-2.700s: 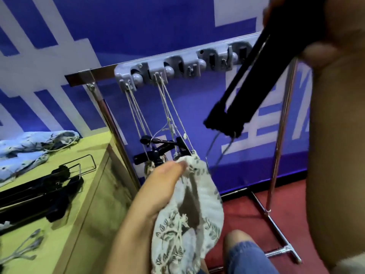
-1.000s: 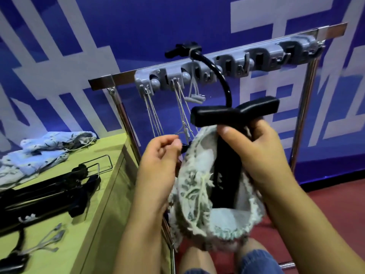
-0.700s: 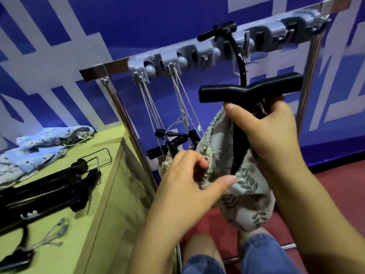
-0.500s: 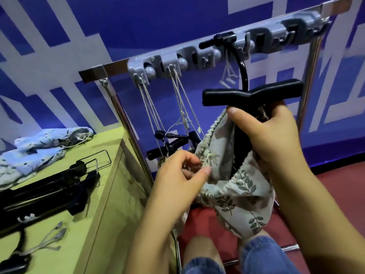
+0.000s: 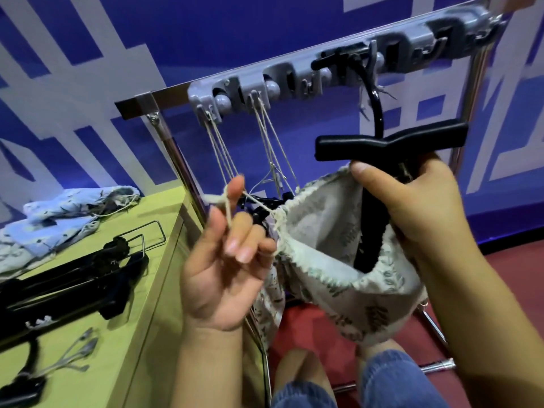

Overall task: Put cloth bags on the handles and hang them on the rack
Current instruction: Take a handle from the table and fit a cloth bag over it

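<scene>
- In front of the rack [image 5: 294,79], at mid-frame: cloth bag [image 5: 332,257], mouth open, pulled over the shaft of a black T-shaped handle [image 5: 388,142].
- Right hand [image 5: 412,201] closed around bag rim and handle together.
- Left hand [image 5: 226,260] pinching the drawstring [image 5: 259,205], cord looped over a raised finger, stretched taut to the bag mouth.
- On the rack's grey hook strip: two more bags hanging by strings.
- At left, on the worktop [image 5: 97,334]: black handles [image 5: 73,278], folded spare bags [image 5: 59,219].
</scene>
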The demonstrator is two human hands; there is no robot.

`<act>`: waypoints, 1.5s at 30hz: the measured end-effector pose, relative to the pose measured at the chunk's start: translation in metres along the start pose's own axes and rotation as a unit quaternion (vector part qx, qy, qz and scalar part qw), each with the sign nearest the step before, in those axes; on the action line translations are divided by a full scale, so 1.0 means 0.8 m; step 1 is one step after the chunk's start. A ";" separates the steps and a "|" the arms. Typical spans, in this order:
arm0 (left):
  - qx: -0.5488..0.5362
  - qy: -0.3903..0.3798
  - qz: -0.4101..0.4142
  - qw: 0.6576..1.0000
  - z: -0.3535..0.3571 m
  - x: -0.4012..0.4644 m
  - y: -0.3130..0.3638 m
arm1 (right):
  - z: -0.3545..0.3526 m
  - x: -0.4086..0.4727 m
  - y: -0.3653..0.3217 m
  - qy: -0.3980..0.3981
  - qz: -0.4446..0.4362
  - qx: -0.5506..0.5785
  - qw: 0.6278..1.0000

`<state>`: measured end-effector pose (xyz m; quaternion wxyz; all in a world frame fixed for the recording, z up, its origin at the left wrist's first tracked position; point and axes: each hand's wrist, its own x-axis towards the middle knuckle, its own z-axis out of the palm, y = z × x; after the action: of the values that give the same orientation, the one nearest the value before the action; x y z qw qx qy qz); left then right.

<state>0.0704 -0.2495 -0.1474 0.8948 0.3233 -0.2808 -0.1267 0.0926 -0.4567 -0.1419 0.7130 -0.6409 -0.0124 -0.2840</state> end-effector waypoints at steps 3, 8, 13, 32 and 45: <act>0.263 0.134 0.008 0.955 0.009 0.012 -0.035 | 0.010 -0.010 -0.009 -0.006 0.004 -0.024 1.000; 0.593 0.132 -0.010 0.795 0.033 0.026 -0.064 | 0.029 -0.029 -0.017 -0.091 0.021 -0.021 0.995; 0.509 0.166 0.073 0.841 0.033 0.020 -0.048 | 0.021 -0.021 -0.029 -0.247 0.137 0.265 0.922; 0.503 0.297 0.125 0.802 0.032 -0.009 -0.003 | -0.010 -0.004 -0.025 -0.160 0.094 0.026 0.982; 0.774 0.243 -0.063 0.582 0.040 -0.045 0.052 | -0.023 0.016 -0.005 -0.166 0.140 0.237 0.947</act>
<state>0.0245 -0.2197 -0.1150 0.3305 0.9289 -0.0233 0.1654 0.0955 -0.4785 -0.1362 0.8647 -0.4869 -0.1076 -0.0604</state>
